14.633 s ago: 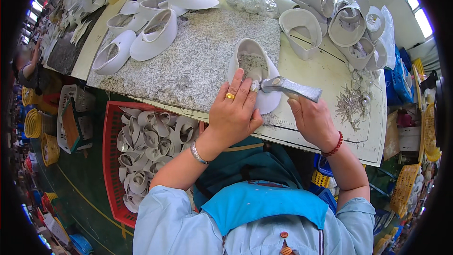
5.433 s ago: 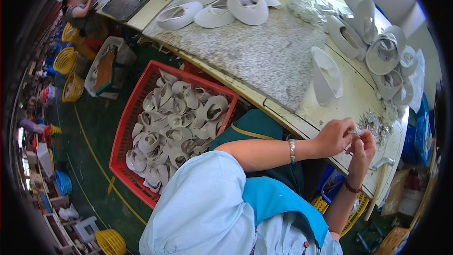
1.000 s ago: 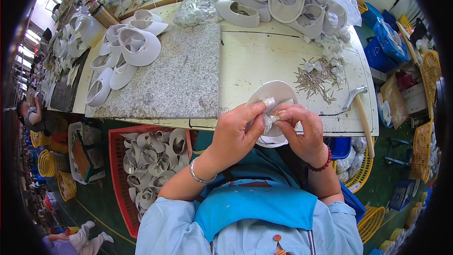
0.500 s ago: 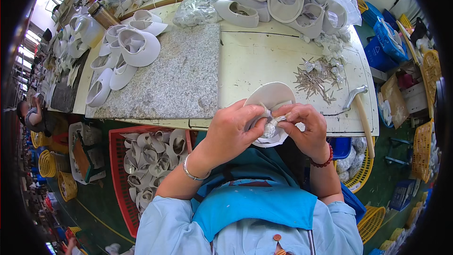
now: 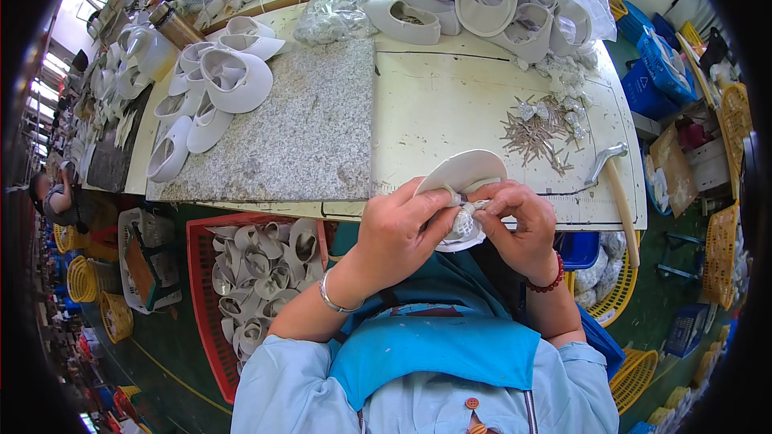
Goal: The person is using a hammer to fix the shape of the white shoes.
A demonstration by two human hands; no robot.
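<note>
Above my lap, at the table's front edge, a white shoe upper (image 5: 470, 167) is held between both hands, its broad rounded end tilted up. A small whitish, textured bow (image 5: 464, 223) sits at its strap area, between my fingers. My left hand (image 5: 402, 225) is closed, thumb and fingers pinching the upper beside the bow. My right hand (image 5: 524, 221) pinches at the bow's right side with thumb and forefinger. Fingers partly hide where bow and upper meet.
A hammer (image 5: 620, 209) lies at the table's right edge, near a heap of thin metal strips (image 5: 535, 141). White shoe uppers (image 5: 235, 84) rest on a granite slab (image 5: 314, 128); more are piled at the back. A red basket (image 5: 198, 297) of uppers stands below left.
The shoe upper has tipped slightly and sunk a little toward me. My right fingers have shifted and closed in nearer the bow; my left hand has barely moved.
</note>
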